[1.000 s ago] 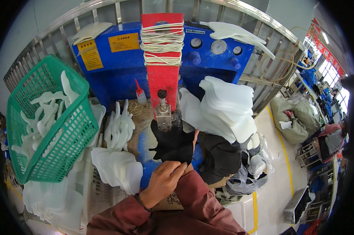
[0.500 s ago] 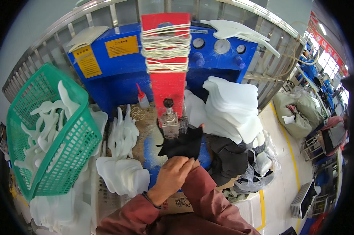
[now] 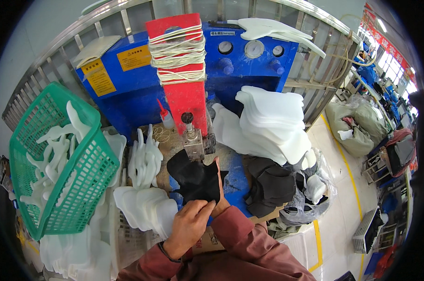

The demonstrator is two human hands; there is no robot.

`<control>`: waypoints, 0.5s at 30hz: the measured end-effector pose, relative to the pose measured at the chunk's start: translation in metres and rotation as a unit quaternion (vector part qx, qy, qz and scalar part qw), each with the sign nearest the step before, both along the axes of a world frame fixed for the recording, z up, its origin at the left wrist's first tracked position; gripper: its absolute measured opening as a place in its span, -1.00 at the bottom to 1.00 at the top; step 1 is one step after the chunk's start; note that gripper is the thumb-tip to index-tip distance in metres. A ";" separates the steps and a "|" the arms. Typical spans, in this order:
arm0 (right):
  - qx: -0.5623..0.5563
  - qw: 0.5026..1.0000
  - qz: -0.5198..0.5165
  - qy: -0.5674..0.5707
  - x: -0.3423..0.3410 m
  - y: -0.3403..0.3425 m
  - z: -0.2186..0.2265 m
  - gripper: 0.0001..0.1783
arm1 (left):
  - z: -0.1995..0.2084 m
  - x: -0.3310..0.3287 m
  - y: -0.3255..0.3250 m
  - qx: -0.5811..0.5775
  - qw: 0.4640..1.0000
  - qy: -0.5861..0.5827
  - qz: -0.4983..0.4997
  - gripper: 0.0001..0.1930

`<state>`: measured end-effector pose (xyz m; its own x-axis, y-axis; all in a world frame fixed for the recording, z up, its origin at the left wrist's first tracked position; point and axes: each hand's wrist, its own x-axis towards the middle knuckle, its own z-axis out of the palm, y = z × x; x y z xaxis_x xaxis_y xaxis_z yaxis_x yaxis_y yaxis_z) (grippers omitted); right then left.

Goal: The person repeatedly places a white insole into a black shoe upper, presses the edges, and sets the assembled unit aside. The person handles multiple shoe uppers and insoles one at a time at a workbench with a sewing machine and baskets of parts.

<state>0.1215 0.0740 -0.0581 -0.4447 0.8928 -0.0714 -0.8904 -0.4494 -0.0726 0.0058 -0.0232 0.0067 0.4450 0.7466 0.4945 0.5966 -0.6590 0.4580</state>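
Note:
A black, irregularly cut piece of sheet material [image 3: 195,179] is spread at the metal head [image 3: 192,144] on the end of the red machine arm [image 3: 181,100]. My left hand [image 3: 189,222] has its fingers closed in a pinch on the near edge of the piece. Just right of it, my right hand [image 3: 220,206] grips the same piece along its right side. One right finger stretches up that edge, while the other right fingers are hidden under the material. Beneath the piece lies a worn blue work surface [image 3: 235,180].
Stacked white cut pieces [image 3: 273,126] stand to the right, with dark cut pieces [image 3: 270,182] nearer me. On the left are more white pieces [image 3: 144,208] and a green basket [image 3: 88,189] of white offcuts. A red-tipped bottle [image 3: 167,119] stands behind, before the blue machine body [image 3: 249,58].
Both hands have drawn the black piece slightly left and toward me and turned it, so more of it shows in front of the metal head. My head view has shifted a little.

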 end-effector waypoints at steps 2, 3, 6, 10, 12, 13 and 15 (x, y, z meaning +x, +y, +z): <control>-0.013 1.000 0.001 -0.023 0.004 -0.012 -0.002 -0.08 | 0.002 0.001 -0.008 -0.003 1.000 -0.008 -0.011 -0.69; -0.021 0.999 0.007 -0.035 0.006 -0.018 -0.002 -0.07 | 0.003 0.001 -0.011 -0.012 1.000 -0.013 -0.015 -0.71; 0.035 0.998 0.048 0.028 0.017 -0.032 -0.001 -0.05 | 0.008 0.004 -0.021 -0.023 0.999 -0.021 -0.035 -0.72; 0.024 0.999 0.028 -0.003 0.027 -0.045 0.003 -0.04 | 0.013 0.006 -0.030 -0.025 0.998 -0.005 -0.062 -0.66; 0.015 0.998 0.015 -0.057 0.033 -0.048 0.006 -0.03 | 0.013 0.009 -0.033 -0.023 0.997 -0.011 -0.068 -0.65; 0.018 0.998 0.015 -0.062 0.035 -0.049 0.007 -0.03 | 0.013 0.010 -0.033 -0.020 0.997 -0.017 -0.070 -0.64; -0.008 0.998 -0.005 -0.061 0.038 -0.052 0.011 -0.06 | 0.012 0.013 -0.034 -0.020 0.997 -0.025 -0.074 -0.63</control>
<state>0.1599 0.0219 -0.0474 -0.4228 0.8954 -0.1393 -0.8797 -0.4425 -0.1742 0.0184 -0.0574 0.0189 0.5280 0.6936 0.4901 0.4694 -0.7193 0.5122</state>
